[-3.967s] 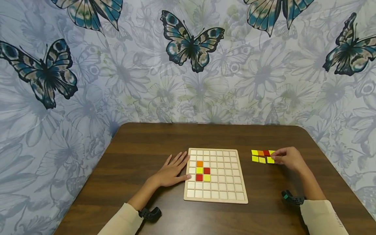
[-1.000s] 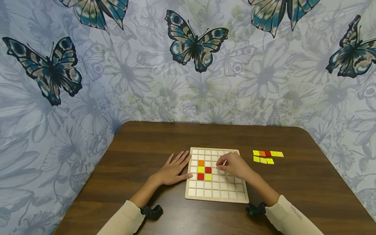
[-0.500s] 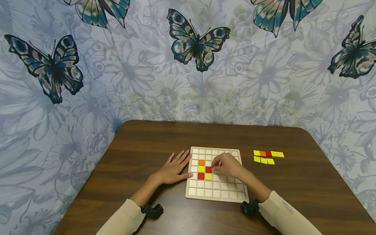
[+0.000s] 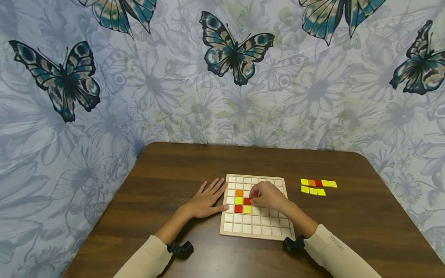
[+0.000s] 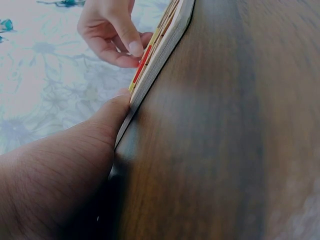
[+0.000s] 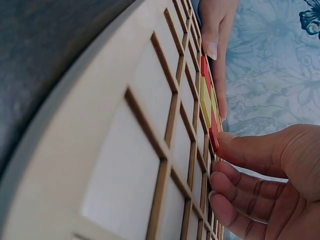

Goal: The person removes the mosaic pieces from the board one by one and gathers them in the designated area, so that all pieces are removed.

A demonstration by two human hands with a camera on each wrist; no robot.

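Left hand (image 4: 201,202): released, palm down on the dark wood table (image 4: 174,166), fingers straight and spread; fingertips at the left edge of the grid board, thumb tip over its rim.
Right hand (image 4: 269,196): above the board, fingers curled, thumb and index tips at the right side of the far red tile (image 4: 246,201); thumb tip touching red in the right wrist view; cannot tell whether grasping a tile or only pressing.
Grid board (image 4: 257,236): pale wood, flat on the table between both hands, square cells split by thin raised dividers.
Tiles in the cells: in one column, from far to near, orange tile (image 4: 239,192), far yellow tile (image 4: 238,200), near red tile (image 4: 238,209); in the next column to the right, far red tile beside far yellow tile, near yellow tile (image 4: 247,209) beside near red tile.
Loose tiles: on the table right of the board, well apart from it; back row (image 4: 318,183) yellow, orange, red, yellow, yellow; front row (image 4: 313,191) of three yellow.
Wrists: black bands (image 4: 180,250) below cream sleeves (image 4: 340,251).
Backdrop: floral cloth (image 4: 167,116) with blue-green butterflies (image 4: 236,56).
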